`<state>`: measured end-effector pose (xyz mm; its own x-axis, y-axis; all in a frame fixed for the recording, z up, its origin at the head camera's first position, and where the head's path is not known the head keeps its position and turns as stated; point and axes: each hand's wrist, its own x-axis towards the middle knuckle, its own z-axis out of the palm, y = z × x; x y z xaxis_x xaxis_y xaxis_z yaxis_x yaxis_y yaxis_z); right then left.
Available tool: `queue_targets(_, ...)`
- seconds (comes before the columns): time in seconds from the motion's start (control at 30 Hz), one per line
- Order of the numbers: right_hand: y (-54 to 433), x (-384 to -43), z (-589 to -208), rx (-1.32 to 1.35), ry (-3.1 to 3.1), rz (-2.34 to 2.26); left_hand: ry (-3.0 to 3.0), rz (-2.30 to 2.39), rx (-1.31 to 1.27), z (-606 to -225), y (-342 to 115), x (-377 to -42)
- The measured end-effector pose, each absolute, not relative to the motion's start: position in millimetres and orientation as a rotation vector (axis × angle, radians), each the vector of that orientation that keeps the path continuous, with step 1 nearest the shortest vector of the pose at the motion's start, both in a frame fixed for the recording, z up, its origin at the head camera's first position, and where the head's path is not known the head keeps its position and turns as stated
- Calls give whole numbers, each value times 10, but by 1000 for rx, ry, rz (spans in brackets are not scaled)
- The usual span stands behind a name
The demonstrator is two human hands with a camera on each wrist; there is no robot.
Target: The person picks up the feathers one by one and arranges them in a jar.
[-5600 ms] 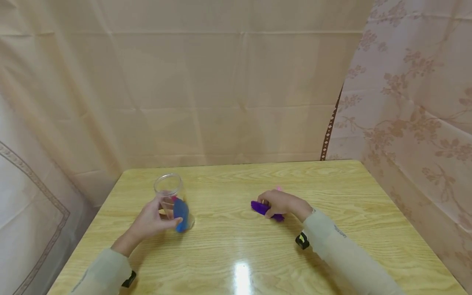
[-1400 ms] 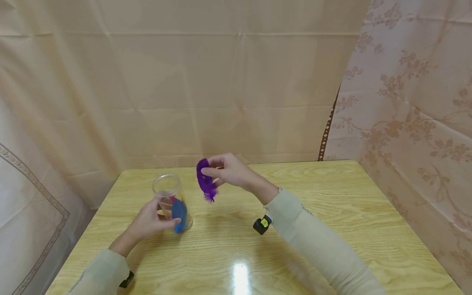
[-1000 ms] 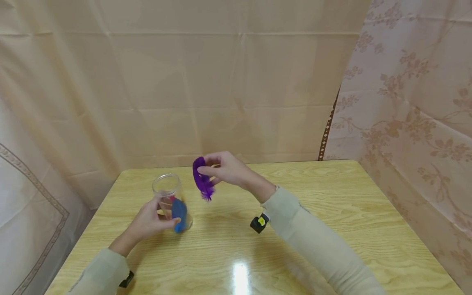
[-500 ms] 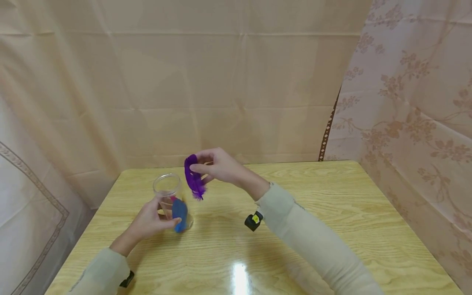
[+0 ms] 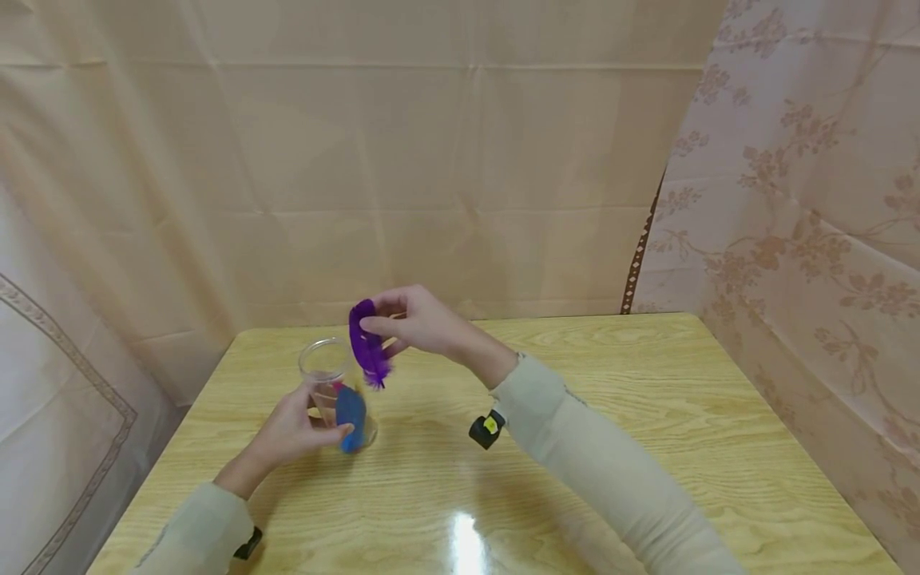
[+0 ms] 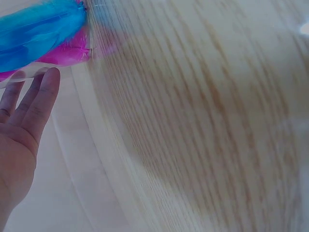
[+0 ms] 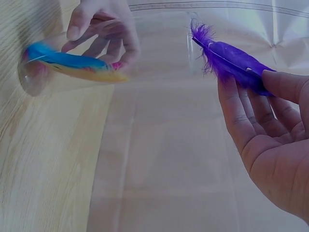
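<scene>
My left hand (image 5: 291,431) grips a tall clear cup (image 5: 325,374) from its left side, fingers behind and thumb in front, as it stands upright on the left of the table. Inside lie a blue feather (image 5: 350,415), a pink feather (image 6: 70,52) and a yellow feather (image 7: 91,74). Between thumb and fingertips, my right hand (image 5: 427,323) pinches a purple feather (image 5: 365,339) in the air, its fluffy quill end pointing down. That feather is just right of the cup's rim in the head view; in the right wrist view its quill end overlaps the cup's mouth.
The wood-grain table (image 5: 611,447) has its far edge close behind the hands, against a beige curtain (image 5: 431,160). A flowered cloth (image 5: 812,200) hangs at the right. Each wrist carries a small black device (image 5: 486,430).
My right hand has lifted the purple feather off the table and carried it left to beside the cup's rim, slowly over the last second. The left hand and cup stay put.
</scene>
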<state>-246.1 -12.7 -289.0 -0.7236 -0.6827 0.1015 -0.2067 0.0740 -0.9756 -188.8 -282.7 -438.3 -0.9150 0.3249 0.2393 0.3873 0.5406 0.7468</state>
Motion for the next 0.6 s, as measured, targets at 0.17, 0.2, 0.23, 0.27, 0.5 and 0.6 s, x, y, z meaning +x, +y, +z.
queue_targets(0.17, -174, -2466, -2867, -878, 1956, -1701, -2667, -1330, -654, -4402, -2827, -1891)
queue_targets(0.2, -185, -2469, -2864, -875, 1954, -1704, -2661, -1332, -662, -4405, -2827, -1890)
queue_targets(0.23, -194, -2470, -2860, -872, 1952, -1703, -2655, -1333, -668, -4409, -2827, -1892)
queue_targets(0.27, -203, -2472, -2854, -869, 1951, -1702, -2654, -1332, -672, -4413, -2829, -1894)
queue_targets(0.5, -277, -2469, -2797, -874, 1985, -1701, -2674, -1351, -655, -4398, -2828, -1892)
queue_targets(0.6, -320, -2456, -2772, -871, 1984, -1731, -2676, -1368, -651, -4387, -2828, -1888)
